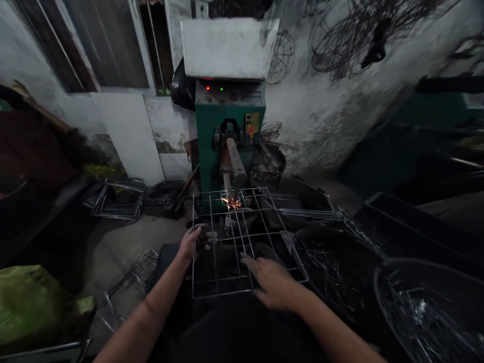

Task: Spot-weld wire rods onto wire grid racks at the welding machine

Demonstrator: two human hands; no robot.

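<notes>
A rectangular wire grid (pixel 243 236) lies level over my lap, its far part at the electrodes of a green spot welder (pixel 206 136). Orange sparks (pixel 231 202) fly where the electrodes meet the wires. My left hand (pixel 192 243) grips the grid's left edge wire, fingers curled around it. On the near middle part, my right hand (pixel 270 280) pinches one of the inner wires between thumb and fingers. The palm side of the right hand is hidden.
Wide tubs of loose metal wire pieces (pixel 423 312) stand at the right. Wire frames (pixel 119 199) are stacked on the floor at left, near a green-yellow bag (pixel 36 302). Wire baskets (pixel 348 40) hang on the wall. Another person's arm (pixel 45 113) shows at far left.
</notes>
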